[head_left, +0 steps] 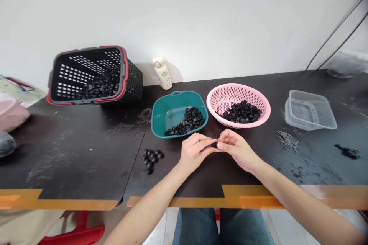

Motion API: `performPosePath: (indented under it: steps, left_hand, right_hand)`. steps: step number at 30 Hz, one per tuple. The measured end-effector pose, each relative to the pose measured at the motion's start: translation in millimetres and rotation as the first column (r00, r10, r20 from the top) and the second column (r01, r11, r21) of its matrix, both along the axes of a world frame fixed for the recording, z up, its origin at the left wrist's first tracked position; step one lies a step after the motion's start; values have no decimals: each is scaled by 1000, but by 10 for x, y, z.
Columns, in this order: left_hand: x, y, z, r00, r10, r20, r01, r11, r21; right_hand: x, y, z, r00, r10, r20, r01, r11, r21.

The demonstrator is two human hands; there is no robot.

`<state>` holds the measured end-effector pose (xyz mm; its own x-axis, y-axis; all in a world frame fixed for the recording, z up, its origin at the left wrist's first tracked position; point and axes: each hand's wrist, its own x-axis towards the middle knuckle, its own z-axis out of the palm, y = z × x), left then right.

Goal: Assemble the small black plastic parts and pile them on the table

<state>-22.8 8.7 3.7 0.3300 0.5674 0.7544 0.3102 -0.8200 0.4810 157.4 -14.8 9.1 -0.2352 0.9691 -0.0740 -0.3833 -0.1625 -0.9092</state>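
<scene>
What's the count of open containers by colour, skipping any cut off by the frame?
Dark grey perforated plastic basket, red-trimmed: 1
Teal rounded plastic basin: 1
Pink round perforated plastic basket: 1
Clear rectangular plastic tub: 1 (nesting unclear)
Total: 4

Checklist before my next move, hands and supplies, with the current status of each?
1. Left hand gripping the small black part: ok.
2. Right hand gripping it too: ok.
3. Small black part fully seated: cannot tell, fingers cover much of it.
4. Black pieces within the teal tub: ok.
5. Black pieces within the pink basket: ok.
6. Every black piece inside a container: not ok, a loose group sits on the table.
</scene>
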Motion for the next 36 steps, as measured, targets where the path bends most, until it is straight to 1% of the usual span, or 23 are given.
performPosePath:
  steps: [3, 5, 7, 9, 16, 18, 21, 25, 28, 33, 36]
  left_hand:
    - [-4, -11, -20, 1000, 4, 5, -4, 1000, 17]
    - [-4, -13, -23, 1000, -1, 9, 1, 1000, 17]
    - [-1, -14, -17, 1000, -12, 6, 12, 1000, 14]
    - [4, -18, -5, 1000, -20, -5, 20, 1000, 16]
    - [21, -37, 25, 997, -50, -64, 50, 999, 8]
    - [26, -36, 16, 996, -58, -69, 58, 998, 0]
    - [34, -31, -10, 997, -56, -47, 55, 998, -13]
    - [35, -28, -37, 999, -44, 5, 44, 999, -8]
    - [27, -33, -43, 999, -34, 6, 34, 999, 14]
    - [17, -43, -54, 999, -30, -19, 31, 998, 50]
    - [17, -44, -73, 1000, -16, -3, 17, 1000, 26]
  right_hand:
    - [23, 21, -12, 993, 113, -41, -116, 990, -82]
    - [54, 37, -14, 977, 212, -38, -215, 969, -123]
    - [93, 55, -8, 958, 287, -16, -287, 947, -142]
    - [136, 73, 5, 944, 328, 16, -323, 936, -143]
    - [261, 133, 83, 896, 410, 169, -394, 911, -122]
    - [266, 143, 90, 890, 406, 205, -391, 914, -110]
    - [239, 144, 75, 903, 353, 244, -347, 935, -67]
    - [177, 123, 24, 925, 278, 258, -299, 953, 45]
    - [150, 103, -20, 935, 234, 266, -270, 957, 107]
    - [116, 83, -92, 945, 203, 256, -234, 968, 94]
    - [67, 68, -136, 956, 161, 247, -189, 977, 95]
